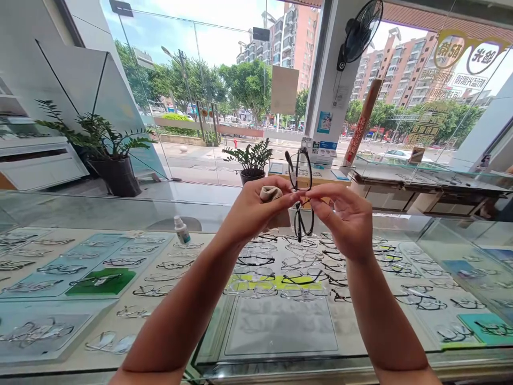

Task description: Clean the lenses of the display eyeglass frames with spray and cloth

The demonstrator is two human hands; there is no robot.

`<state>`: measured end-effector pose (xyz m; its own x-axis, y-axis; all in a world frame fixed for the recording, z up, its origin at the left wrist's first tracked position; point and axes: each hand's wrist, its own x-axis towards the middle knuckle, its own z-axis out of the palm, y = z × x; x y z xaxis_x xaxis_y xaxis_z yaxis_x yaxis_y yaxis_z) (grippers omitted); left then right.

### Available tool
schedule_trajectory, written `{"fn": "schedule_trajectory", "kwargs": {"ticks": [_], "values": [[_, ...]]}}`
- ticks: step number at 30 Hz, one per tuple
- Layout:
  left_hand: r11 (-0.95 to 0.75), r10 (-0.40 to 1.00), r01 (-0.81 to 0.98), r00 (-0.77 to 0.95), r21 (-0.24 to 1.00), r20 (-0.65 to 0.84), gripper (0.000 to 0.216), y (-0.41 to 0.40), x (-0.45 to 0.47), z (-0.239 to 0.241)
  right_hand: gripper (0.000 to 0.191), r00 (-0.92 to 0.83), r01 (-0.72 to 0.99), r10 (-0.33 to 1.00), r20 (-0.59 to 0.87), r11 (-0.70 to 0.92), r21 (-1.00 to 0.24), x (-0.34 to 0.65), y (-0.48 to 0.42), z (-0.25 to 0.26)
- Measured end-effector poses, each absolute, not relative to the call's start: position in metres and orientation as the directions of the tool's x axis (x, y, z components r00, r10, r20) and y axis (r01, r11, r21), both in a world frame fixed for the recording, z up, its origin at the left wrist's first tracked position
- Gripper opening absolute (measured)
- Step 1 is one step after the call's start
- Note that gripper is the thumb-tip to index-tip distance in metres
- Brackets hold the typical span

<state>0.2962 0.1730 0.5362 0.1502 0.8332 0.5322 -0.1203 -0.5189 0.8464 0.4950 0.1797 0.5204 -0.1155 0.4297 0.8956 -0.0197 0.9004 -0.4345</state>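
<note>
A pair of black-framed glasses (pixel 305 170) is held up on end in front of me, one lens above my fingers and the other below. My left hand (pixel 266 206) pinches it near the bridge and also keeps a bunched beige cloth (pixel 271 193) in its curled fingers. From the other side, my right hand (pixel 340 214) closes its thumb and forefinger on the middle of the same frame. Both hands hover over a glass display counter (pixel 280 331) with rows of glasses inside. Parts of the cloth are hidden behind my left fingers.
A small white spray bottle (pixel 181 230) stands on the counter left of my arms. Potted plants (pixel 252 160) stand beyond it by the glass front. More display cases (pixel 420 184) line the right side, and a black fan (pixel 358 35) hangs on the pillar.
</note>
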Motion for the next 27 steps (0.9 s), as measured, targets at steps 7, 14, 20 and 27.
{"fn": "schedule_trajectory", "kwargs": {"ticks": [7, 14, 20, 27], "values": [[-0.582, 0.809, -0.014, 0.087, 0.813, 0.581, 0.037, 0.176, 0.298, 0.534, 0.019, -0.193, -0.182, 0.685, 0.702, 0.678, -0.712, 0.496, 0.198, 0.522], [-0.586, 0.802, -0.031, 0.127, 0.810, 0.584, 0.039, 0.185, 0.299, 0.529, 0.016, -0.295, -0.239, 0.785, 0.545, 0.491, -0.838, 0.502, 0.205, 0.523], [-0.580, 0.811, 0.013, 0.101, 0.815, 0.576, 0.038, 0.183, 0.303, 0.531, 0.011, -0.293, -0.289, 0.776, 0.558, 0.484, -0.826, 0.501, 0.204, 0.526], [-0.496, 0.867, -0.005, -0.056, 0.868, 0.495, 0.030, 0.193, 0.299, 0.533, 0.013, -0.132, -0.385, 0.781, 0.611, 0.527, -0.758, 0.507, 0.204, 0.530]]}}
